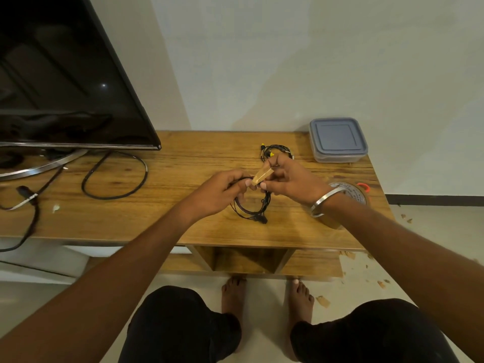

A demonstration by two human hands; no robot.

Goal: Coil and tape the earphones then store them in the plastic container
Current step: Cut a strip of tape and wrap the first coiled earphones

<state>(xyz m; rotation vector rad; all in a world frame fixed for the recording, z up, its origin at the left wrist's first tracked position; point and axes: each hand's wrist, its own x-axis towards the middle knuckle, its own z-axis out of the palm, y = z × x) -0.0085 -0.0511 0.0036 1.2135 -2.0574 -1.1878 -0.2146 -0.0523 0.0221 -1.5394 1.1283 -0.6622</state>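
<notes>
— What sort of place is this?
— A home, most likely a living room. A flat-screen television (60,74) on a curved metal stand (39,166) sits on a low wooden TV unit (183,158) pushed against a plain pale wall (288,61), with black cables (115,176) trailing loose across the top.
— Anything else domestic?
— A lidded plastic food container (337,140) sits at the back corner, and the person sits barefoot on a light tiled floor (262,323) strewn with scraps of brown tape (322,302)
</notes>
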